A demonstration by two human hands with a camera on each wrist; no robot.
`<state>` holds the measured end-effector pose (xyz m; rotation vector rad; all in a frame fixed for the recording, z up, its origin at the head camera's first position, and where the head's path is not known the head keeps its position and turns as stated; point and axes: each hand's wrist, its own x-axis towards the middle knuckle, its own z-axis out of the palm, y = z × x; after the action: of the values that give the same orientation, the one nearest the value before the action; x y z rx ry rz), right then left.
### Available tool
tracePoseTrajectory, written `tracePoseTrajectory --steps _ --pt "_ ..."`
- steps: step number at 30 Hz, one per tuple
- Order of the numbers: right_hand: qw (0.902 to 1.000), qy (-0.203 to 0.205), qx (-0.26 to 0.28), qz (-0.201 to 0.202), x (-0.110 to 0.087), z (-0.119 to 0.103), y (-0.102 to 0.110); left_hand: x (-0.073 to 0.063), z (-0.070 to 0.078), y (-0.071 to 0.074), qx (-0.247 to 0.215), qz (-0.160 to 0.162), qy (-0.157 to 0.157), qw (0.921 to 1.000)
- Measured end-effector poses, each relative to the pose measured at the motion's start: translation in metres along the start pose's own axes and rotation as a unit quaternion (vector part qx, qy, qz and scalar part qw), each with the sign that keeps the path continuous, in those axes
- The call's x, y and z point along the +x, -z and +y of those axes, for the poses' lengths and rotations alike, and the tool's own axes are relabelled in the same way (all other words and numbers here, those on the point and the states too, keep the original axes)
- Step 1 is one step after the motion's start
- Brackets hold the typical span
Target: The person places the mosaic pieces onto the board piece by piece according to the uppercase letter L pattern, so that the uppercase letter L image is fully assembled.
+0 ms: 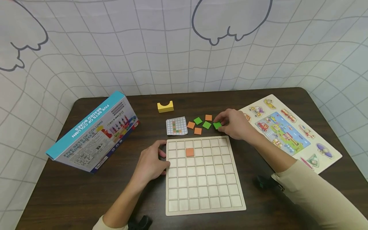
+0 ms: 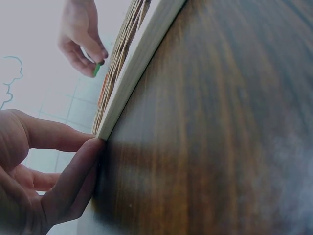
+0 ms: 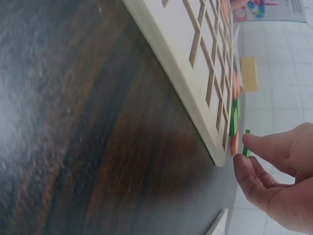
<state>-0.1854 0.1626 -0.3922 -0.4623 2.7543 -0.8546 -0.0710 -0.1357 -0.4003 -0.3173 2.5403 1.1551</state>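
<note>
A wooden grid board (image 1: pixel 205 212) lies flat on the dark table, one orange square tile (image 1: pixel 189 152) sitting in a cell of its second row. My left hand (image 1: pixel 150 161) holds the board's left edge near the far corner; in the left wrist view the thumb and fingers (image 2: pixel 73 183) come together at that edge. Beyond the board's far right corner, my right hand (image 1: pixel 234 124) pinches a green square tile (image 1: pixel 217 125) between thumb and fingertips. The right wrist view shows this green tile (image 3: pixel 247 143) edge-on. Loose green tiles (image 1: pixel 206 125) and orange tiles (image 1: pixel 197 131) lie beside it.
A small pattern card (image 1: pixel 176 126) lies behind the board, with a yellow arched block (image 1: pixel 165 107) farther back. A blue-topped box (image 1: pixel 97 131) stands at left. At right lies a picture puzzle board (image 1: pixel 325 166), partly under the right forearm.
</note>
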Motion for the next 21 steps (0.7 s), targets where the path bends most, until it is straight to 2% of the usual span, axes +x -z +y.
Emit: tracePoseTrajectory --steps 10,21 --pt "0.9998 -0.006 0.018 0.003 -0.009 -0.010 -0.004 -0.001 0.001 0.000 -0.002 0.003 -0.002 1.0000" --pt "0.9992 0.020 0.032 0.008 -0.019 -0.021 -0.016 -0.001 0.000 0.000 -0.005 0.004 -0.006 1.0000"
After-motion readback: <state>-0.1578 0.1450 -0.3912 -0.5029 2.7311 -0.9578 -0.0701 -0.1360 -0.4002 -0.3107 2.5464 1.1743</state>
